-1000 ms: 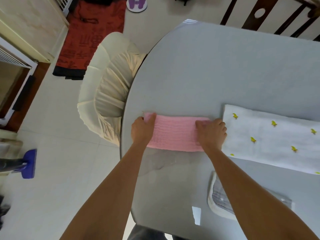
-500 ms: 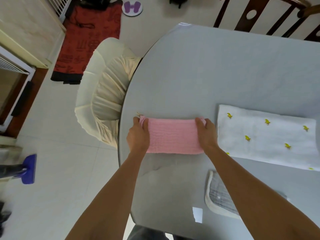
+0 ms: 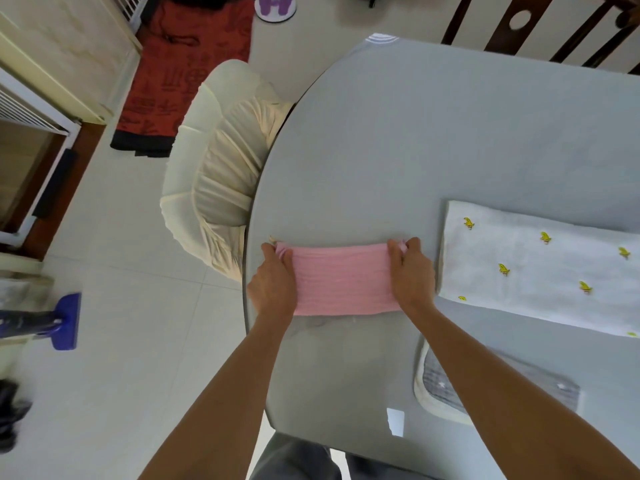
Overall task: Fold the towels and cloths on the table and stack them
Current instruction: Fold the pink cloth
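Observation:
A pink ribbed cloth (image 3: 341,280) lies as a folded strip near the left edge of the grey table (image 3: 433,140). My left hand (image 3: 273,282) pinches its left end and my right hand (image 3: 410,275) pinches its right end, fingers curled over the far corners. To the right lies a folded white towel with small yellow prints (image 3: 540,268). A grey checked cloth with a cream border (image 3: 446,393) lies near the front edge, partly hidden under my right forearm.
A cream padded chair (image 3: 214,174) stands against the table's left edge. Dark wooden chair backs (image 3: 519,26) are at the far side. On the floor lie a red mat (image 3: 187,71) and a blue mop head (image 3: 64,322).
Both hands slid from lying flat on the pink cloth to gripping its two ends, and the strip has shortened a little. The view shifted slightly.

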Tool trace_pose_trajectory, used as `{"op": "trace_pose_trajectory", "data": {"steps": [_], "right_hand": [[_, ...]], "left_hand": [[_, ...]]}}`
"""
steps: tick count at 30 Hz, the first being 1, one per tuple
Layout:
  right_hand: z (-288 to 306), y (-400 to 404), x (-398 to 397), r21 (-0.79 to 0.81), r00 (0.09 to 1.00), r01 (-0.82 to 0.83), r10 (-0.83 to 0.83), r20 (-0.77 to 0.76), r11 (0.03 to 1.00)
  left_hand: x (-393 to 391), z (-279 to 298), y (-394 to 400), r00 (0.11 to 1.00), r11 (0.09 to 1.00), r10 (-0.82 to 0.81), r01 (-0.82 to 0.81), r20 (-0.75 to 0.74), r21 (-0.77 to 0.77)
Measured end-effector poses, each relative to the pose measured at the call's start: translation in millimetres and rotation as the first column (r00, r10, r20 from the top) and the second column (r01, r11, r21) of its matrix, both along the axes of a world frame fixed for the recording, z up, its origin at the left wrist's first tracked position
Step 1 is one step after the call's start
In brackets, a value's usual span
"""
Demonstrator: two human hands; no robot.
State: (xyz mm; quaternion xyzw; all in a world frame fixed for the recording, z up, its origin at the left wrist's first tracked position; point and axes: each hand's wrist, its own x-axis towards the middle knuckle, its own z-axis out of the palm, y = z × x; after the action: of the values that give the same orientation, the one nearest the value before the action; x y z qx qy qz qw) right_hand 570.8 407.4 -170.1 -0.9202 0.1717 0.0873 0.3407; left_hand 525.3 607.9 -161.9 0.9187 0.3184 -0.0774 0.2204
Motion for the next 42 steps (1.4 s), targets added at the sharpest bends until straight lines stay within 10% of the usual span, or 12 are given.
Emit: {"op": "trace_pose_trajectory", "data": {"steps": [5,10,21,27,32,42], "right_hand": [[0,23,-24,-0.403,0.866,-0.232,0.376,0.329,0.885],[-38,29,-36,-0.543,0.588,-0.661,0.807,0.053,0.517],[-16,-30,-33,-0.209,0.945,-0.307,0.323,0.048,0.928],[12,-4,-9,-0.066,0.992,-0.028,0.020,-0.123,0.997],[11,7,-3,0.163,0.937,0.126,-0.064,-0.342,0.978],[42,-24,-61,0.693,0.933,0.325,-0.101,-0.344,0.643]], "left_hand": [[-14,-13,-9,0.894,0.942,-0.281,0.188,0.348,0.278],[-17,-41,-14,0.724,0.690,-0.689,0.643,0.032,0.333],[-23,-18,21,0.985,0.987,-0.160,0.159,0.059,0.015],[-4,9,16,0.994,0.933,0.092,-0.065,0.061,-0.354],[5,12,18,0.984,0.832,0.143,-0.176,-0.103,-0.525],[1,47,24,0.995,0.716,-0.047,0.098,0.092,-0.692]]}}
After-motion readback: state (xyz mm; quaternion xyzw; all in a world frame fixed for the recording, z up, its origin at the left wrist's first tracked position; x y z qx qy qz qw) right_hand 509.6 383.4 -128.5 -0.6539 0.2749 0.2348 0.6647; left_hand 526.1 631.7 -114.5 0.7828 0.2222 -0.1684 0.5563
